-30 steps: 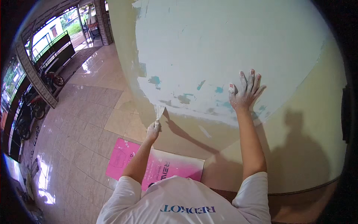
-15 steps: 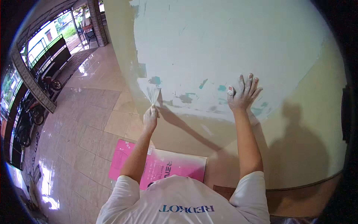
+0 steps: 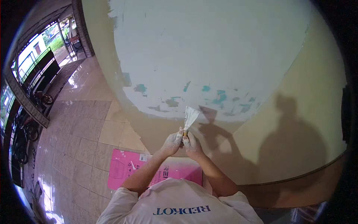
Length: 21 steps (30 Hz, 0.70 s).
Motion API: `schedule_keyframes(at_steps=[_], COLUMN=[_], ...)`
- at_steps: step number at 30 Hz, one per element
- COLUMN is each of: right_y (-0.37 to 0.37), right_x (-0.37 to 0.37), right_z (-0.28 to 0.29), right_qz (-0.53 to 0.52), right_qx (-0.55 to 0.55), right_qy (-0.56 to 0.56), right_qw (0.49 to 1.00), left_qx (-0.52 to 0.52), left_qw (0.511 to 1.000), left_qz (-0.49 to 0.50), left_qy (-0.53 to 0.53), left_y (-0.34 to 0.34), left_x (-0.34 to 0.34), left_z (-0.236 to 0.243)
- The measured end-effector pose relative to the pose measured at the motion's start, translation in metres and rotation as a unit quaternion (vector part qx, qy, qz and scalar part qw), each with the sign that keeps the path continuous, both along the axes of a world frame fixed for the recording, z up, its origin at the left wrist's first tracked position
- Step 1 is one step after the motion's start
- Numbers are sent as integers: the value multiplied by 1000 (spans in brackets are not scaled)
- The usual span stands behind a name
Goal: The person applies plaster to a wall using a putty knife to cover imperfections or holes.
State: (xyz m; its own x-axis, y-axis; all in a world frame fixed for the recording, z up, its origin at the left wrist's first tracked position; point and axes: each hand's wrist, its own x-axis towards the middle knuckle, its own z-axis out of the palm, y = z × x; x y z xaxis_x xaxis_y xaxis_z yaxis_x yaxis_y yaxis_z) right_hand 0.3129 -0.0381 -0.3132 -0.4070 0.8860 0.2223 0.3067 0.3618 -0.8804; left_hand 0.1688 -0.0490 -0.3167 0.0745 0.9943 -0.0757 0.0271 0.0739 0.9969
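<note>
Both hands meet in front of my body at the handle of a putty knife [image 3: 191, 117], whose broad blade is smeared white and points up. My left hand [image 3: 173, 144] is closed at the left of the handle, and my right hand [image 3: 192, 145] is closed on its right side. White dust coats both hands, and their overlap hides part of the fingers. Beyond the blade stands the wall [image 3: 209, 44], covered by a large white coat with greenish and grey bare patches low down. The blade's shadow falls on the wall to its right.
A pink cardboard sheet [image 3: 128, 168] lies on the floor below my arms. Tiled floor [image 3: 82, 145] stretches to the left, towards parked motorbikes [image 3: 28, 127] and a dark gate [image 3: 46, 71]. The uncoated wall is beige, with my shadow at the right.
My left hand has brought the putty knife away from the wall, right and down. My right hand has left the wall, where it lay spread, and closed at the handle.
</note>
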Motion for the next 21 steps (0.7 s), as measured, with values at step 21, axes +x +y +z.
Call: schedule_keyframes(at_steps=[21], right_y=[76], right_x=[49], right_z=[45], right_qz=[-258], right_qx=[78], right_qy=[142], right_qw=[952], left_qx=[569], left_qw=[476], left_qz=[288], left_qy=[605], left_y=[141], left_x=[-97], left_z=[121])
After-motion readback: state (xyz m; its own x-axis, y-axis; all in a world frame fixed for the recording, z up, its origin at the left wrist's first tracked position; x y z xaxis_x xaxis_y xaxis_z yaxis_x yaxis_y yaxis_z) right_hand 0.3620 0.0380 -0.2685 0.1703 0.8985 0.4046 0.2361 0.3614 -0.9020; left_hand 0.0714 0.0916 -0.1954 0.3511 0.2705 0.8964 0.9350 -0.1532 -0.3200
